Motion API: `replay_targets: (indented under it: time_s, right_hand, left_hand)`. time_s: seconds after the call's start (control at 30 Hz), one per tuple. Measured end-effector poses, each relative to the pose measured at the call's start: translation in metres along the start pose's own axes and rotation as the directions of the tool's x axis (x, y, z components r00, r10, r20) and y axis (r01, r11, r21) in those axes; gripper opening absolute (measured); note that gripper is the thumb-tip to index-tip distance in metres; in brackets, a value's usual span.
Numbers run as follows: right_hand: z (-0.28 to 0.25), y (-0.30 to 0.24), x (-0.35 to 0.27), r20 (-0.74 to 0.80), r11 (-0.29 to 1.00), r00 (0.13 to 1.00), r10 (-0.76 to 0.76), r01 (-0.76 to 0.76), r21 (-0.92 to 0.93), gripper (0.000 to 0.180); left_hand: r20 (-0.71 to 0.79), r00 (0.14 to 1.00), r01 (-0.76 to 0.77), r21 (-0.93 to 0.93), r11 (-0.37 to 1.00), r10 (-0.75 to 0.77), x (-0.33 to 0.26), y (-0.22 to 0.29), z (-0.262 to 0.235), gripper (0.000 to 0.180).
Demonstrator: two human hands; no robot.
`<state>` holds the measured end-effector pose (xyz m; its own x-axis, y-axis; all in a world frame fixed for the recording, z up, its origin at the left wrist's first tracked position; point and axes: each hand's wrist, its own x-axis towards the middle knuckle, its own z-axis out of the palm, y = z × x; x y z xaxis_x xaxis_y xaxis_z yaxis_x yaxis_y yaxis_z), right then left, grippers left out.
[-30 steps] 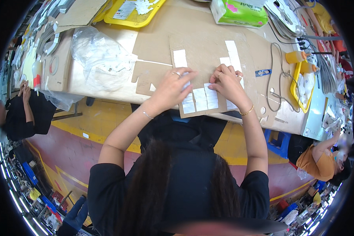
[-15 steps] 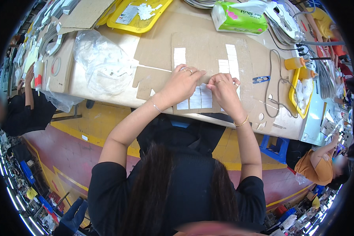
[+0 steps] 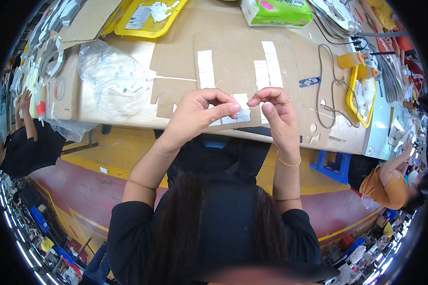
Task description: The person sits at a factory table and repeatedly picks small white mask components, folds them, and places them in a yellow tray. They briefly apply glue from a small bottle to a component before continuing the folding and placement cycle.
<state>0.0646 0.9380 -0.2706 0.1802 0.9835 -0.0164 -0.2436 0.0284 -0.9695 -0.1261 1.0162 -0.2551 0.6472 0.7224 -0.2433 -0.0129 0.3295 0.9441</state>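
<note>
A cardboard sheet (image 3: 228, 57) lies in front of me, with columns of small white rectangular pieces (image 3: 206, 69) on it. Over its near edge, my left hand (image 3: 199, 114) is closed, thumb and index finger pinched together; whatever sits between them is too small to make out. My right hand (image 3: 279, 111) is just to the right, its thumb apart from the bent fingers and nothing visible between them. Between and behind my hands, more white pieces (image 3: 242, 100) show, partly covered by the left fingers.
A crumpled clear plastic bag (image 3: 104, 71) lies left. Behind are a yellow tray (image 3: 164, 29) with white bits and a green tissue pack (image 3: 276, 13). Blue thread snips (image 3: 310, 81), a looped cable (image 3: 319, 95), an orange bottle (image 3: 349, 60) and another yellow tray (image 3: 354, 95) are right.
Both hands have drawn back toward me, off the white pieces. The right fingers have spread from their pinch and the hand has turned. The view has shifted slightly.
</note>
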Motion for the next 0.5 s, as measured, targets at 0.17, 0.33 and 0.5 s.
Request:
replay_targets:
  time_s: [0.17, 0.33, 0.5]
  right_hand:
    - [0.009, 0.003, -0.012, 0.133, 0.931, 0.989, 0.066, -0.109, 0.347, 0.009]
    - [0.018, 0.003, -0.019, 0.153, 0.909, 0.988, 0.017, -0.079, 0.410, 0.009]
    - [0.018, -0.006, -0.019, 0.207, 0.937, 0.976, -0.066, -0.011, 0.350, 0.016]
  left_hand:
    - [-0.010, 1.000, -0.019, -0.200, 0.980, 0.017, -0.014, 0.012, 0.010, 0.014]
    - [-0.056, 0.988, -0.147, -0.041, 0.988, 0.144, -0.028, 0.020, 0.019, 0.011]
    - [0.029, 0.947, -0.314, 0.279, 0.908, 0.319, -0.040, 0.029, 0.019, 0.007]
